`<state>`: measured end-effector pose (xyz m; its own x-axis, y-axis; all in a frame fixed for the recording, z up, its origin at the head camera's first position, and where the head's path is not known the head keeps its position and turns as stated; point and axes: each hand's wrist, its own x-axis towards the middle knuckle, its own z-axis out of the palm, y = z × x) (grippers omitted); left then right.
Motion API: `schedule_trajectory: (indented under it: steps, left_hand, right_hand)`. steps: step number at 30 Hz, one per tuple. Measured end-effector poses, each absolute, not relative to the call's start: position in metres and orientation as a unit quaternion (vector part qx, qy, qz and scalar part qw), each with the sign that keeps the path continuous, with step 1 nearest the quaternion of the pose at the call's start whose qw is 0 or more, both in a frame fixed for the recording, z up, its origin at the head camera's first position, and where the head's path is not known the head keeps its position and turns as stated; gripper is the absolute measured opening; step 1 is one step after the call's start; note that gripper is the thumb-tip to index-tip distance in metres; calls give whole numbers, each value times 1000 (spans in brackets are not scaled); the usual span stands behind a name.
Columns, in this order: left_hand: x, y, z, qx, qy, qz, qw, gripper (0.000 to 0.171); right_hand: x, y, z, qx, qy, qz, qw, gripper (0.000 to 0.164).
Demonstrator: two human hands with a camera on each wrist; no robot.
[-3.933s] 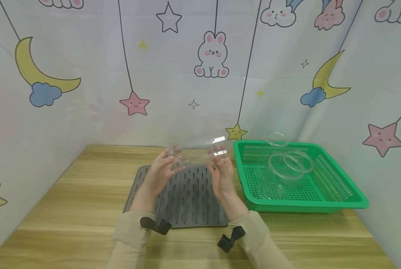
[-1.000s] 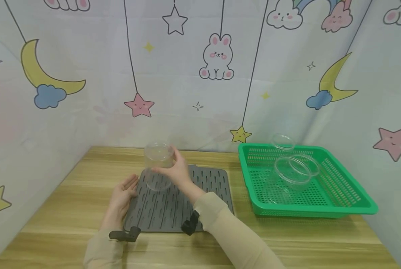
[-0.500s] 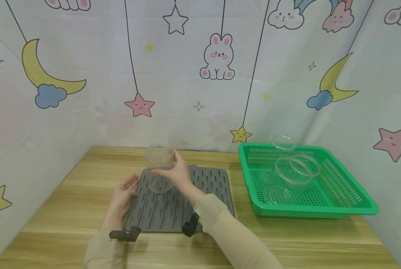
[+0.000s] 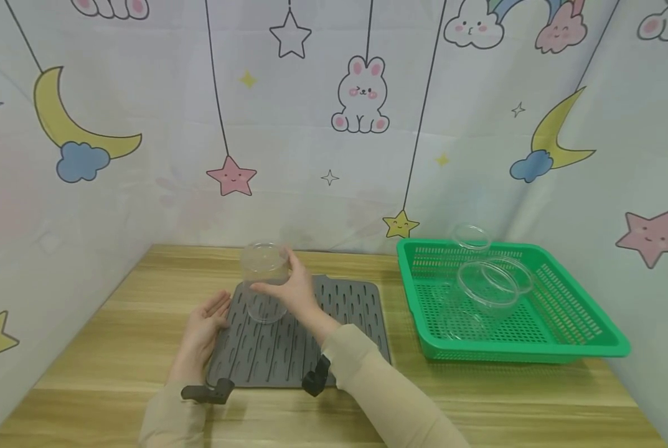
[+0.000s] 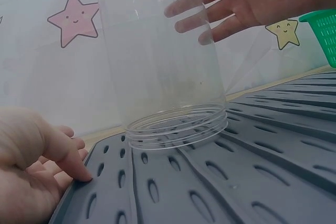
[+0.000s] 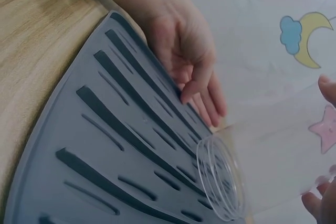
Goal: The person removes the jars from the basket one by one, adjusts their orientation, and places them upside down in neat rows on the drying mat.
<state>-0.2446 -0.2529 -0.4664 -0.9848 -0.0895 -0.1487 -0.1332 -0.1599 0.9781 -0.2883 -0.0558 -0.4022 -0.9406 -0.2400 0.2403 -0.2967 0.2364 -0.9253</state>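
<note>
A clear plastic jar (image 4: 259,267) stands upside down at the back left of the grey slotted mat (image 4: 311,354). Its threaded mouth (image 5: 178,127) is at the mat's surface in the left wrist view. My right hand (image 4: 296,289) grips the jar's upper part from the right, thumb in front and fingers behind. Beside the mat's left edge lies my left hand (image 4: 200,330), palm turned inward with loosely bent fingers and nothing in it. In the left wrist view, a finger of that hand (image 5: 31,156) meets the mat's edge.
To the right, a green perforated basket (image 4: 513,354) holds several clear jars (image 4: 485,292); one stands up above its back rim. The wooden table (image 4: 87,348) extends around the mat. Behind it hangs a printed curtain (image 4: 289,124) with stars, moons and a rabbit.
Earlier both hands held the jar on its side above the mat. The left hand has let go and moved left; the right hand has turned the jar mouth-down and lowered it to the mat.
</note>
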Motion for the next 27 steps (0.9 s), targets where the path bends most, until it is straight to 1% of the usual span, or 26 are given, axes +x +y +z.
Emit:
schedule_trajectory:
  steps: [12,27]
  left_hand:
    - [-246,-254,-467,-94,652,752,15,79]
    - [-247,-252,-466,-101,646,756,21,80]
  right_hand:
    - [-290,-57,-400,181,-793,582,-1,97]
    - [-290,-55,-401,178,-799,575,11,94]
